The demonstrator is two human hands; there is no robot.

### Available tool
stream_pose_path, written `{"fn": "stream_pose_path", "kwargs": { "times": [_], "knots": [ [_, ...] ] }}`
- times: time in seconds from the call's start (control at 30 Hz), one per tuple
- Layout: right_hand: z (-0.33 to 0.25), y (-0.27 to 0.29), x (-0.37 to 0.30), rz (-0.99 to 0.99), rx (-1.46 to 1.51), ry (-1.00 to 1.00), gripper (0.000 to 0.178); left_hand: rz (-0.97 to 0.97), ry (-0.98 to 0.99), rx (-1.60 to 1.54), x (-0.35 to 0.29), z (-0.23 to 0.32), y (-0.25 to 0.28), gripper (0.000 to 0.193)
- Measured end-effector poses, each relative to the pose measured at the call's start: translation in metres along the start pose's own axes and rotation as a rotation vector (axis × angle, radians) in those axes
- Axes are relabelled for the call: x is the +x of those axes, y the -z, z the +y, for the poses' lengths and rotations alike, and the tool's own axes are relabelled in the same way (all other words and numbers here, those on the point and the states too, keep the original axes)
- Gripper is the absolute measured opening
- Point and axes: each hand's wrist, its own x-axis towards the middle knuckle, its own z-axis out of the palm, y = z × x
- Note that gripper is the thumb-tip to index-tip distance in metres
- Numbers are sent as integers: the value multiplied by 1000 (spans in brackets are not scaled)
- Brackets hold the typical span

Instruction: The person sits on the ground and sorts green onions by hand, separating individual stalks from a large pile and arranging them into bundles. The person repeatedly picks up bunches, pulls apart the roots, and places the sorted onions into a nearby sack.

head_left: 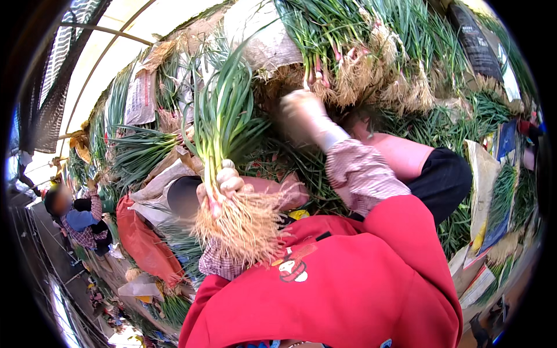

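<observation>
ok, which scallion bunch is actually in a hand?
The upright bunch gripped in the left hand, roots hanging below the fist. The other bunches lie piled ahead; the blurred right hand only reaches toward them.

We see bright, even daylight coming through the pale canopy (122,35) at upper left, which glares nearly white. Shadows are soft. The right hand (304,116) is smeared by motion blur (the roots stay sharp). Fisheye bending curves the edges into a black rim.
</observation>
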Motion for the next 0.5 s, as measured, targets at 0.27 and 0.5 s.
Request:
{"fn": "stream_pose_path", "kwargs": {
  "times": [0.27, 0.5],
  "knots": [
    [-70, -62, -26, -238, -649, 171, 53, 129, 70, 18, -16, -1, -7, 67],
    [-42, 73, -24, -509, 677, 175, 16, -94, 115, 66, -27, 16, -14, 51]
  ]
}}
